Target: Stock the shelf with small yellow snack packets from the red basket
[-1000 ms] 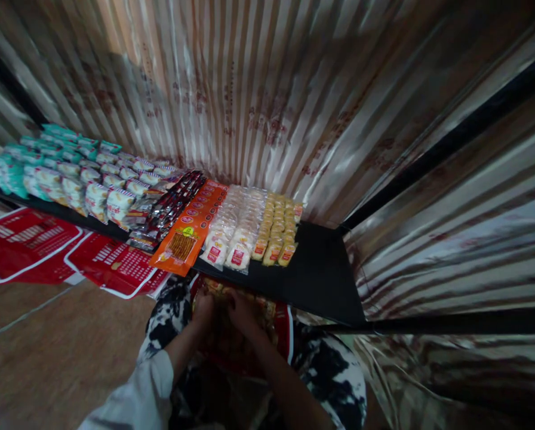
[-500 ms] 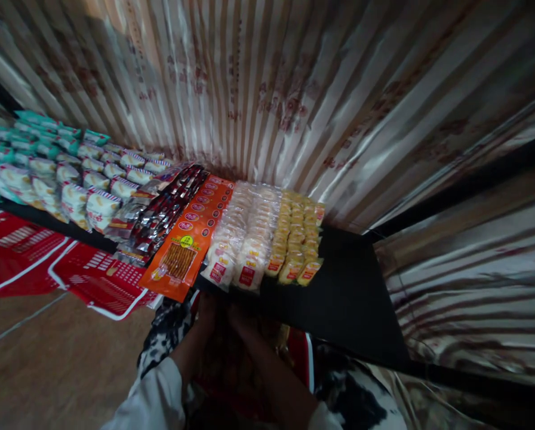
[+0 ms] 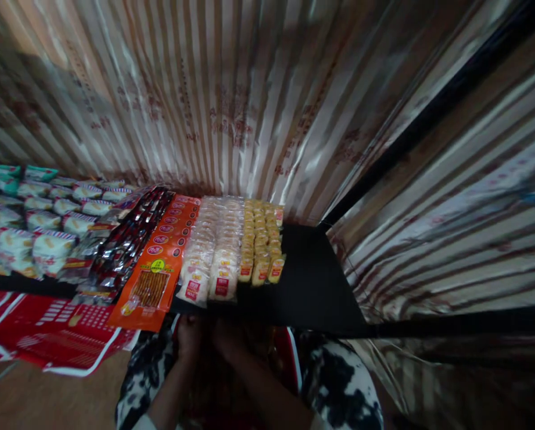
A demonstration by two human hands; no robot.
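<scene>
The left hand (image 3: 189,335) and right hand (image 3: 228,338) are close together at the red bag (image 3: 291,358) between the knees (image 3: 341,382), by the shelf (image 3: 312,289) (too dark to tell any grip). Rummaging, I'd judge; lifting calls for clearing the edge.

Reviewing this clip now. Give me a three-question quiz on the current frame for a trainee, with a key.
1. Which packets lie directly to the right of the orange packet in the picture?
a) green packets
b) white packets
c) silver packets

2. True or false: the left hand and the right hand are both lower in the picture than the white packets, down by the red bag between the legs.

3. Can you tell what, if anything, each hand holds? Say why.

Key: 1 b. 2 true. 3 No; the fingers are too dark to make out, in deep shade by the edge of the black shelf.
</scene>
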